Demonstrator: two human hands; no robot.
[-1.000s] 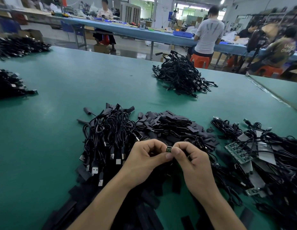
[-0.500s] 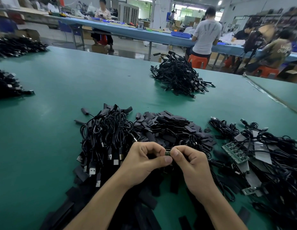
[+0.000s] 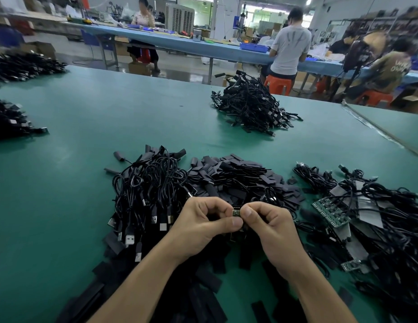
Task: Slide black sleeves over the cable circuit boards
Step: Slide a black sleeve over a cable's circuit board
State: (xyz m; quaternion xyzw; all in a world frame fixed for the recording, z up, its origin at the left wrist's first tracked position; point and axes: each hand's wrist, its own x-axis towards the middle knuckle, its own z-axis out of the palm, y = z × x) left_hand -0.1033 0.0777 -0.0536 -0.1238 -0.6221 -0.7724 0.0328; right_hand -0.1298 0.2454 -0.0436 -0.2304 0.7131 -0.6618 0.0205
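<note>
Left hand (image 3: 203,226) and right hand (image 3: 272,227) both pinch the little green circuit board (image 3: 236,212) between thumb tips, above the loose sleeves (image 3: 238,176) on the table (image 3: 110,127). Best play: hold it square, ease the sleeve on straight, no twisting at the cable joint.

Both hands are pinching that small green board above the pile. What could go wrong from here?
1. The circuit board is held only by fingertip pinches of the left hand and right hand. A slip could drop it into the black sleeves below, where it may be hard to find.
2. Its cable is hidden under the hands and might snag on the tangled cables alongside.
</note>
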